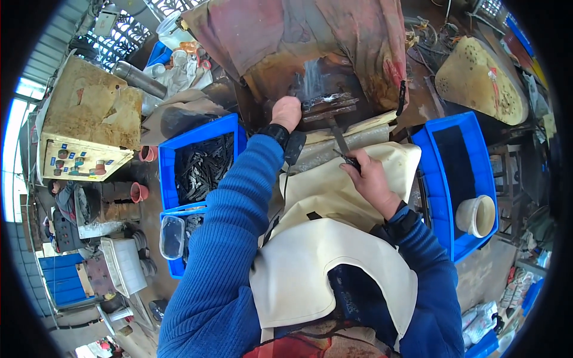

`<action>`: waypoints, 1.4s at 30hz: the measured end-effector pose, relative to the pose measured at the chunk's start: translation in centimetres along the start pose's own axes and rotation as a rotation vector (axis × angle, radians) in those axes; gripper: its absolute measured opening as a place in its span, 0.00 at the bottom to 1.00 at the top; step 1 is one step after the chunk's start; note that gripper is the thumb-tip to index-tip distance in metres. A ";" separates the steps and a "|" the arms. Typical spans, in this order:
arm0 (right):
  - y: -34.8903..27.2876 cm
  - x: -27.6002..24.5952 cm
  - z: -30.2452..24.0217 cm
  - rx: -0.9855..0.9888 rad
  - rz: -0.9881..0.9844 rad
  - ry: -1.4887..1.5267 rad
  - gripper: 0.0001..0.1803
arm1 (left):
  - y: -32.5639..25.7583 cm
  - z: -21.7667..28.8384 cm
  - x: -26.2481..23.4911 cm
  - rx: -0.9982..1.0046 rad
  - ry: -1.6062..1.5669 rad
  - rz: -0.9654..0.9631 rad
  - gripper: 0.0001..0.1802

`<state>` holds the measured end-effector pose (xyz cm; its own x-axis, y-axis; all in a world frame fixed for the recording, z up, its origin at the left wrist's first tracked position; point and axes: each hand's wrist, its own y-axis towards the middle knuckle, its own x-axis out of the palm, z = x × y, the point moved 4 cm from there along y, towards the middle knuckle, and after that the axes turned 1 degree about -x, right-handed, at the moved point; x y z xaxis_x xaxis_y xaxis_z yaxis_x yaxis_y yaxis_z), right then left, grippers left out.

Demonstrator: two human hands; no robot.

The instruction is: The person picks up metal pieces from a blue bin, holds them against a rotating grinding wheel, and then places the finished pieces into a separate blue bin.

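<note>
My left hand (286, 113) is closed in a fist at the left end of a dark, wet metal piece (329, 106); what its fingers hold, if anything, is hidden. My right hand (371, 182) is wrapped round the dark handle of a flat metal bar (338, 136). The bar's far end meets the underside of the wet piece. Just beyond, a whitish spray of water (313, 79) shows inside a brown, stained hood of hanging cloth (256, 30). A cream apron (352, 262) covers my lap and reaches up to the work.
A blue crate (236, 134) of dark metal strips stands at my left, with a clear tub (172, 237) below it. At my right, a blue bin (427, 179) has a whitish bucket (476, 216) in it. A worn control box (83, 161) with knobs stands far left.
</note>
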<state>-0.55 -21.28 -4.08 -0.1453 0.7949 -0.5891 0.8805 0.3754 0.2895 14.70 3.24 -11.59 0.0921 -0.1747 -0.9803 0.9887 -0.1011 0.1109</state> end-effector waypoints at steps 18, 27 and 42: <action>1.6 -1.3 0.8 0.195 -0.281 0.331 0.15 | 1.9 -0.2 1.4 0.014 -0.007 -0.095 0.11; 2.1 -4.5 0.4 0.631 -0.402 0.742 0.17 | 2.5 0.0 1.0 -0.039 -0.039 -0.191 0.12; 6.4 -3.0 2.2 0.664 0.140 1.262 0.16 | -2.8 4.9 -10.7 0.032 -0.322 0.263 0.09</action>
<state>6.55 -22.36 -2.12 -0.0275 0.8223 0.5684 0.9136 0.2515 -0.3196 10.37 0.56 -0.58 0.2941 -0.4955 -0.8173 0.9318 -0.0417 0.3605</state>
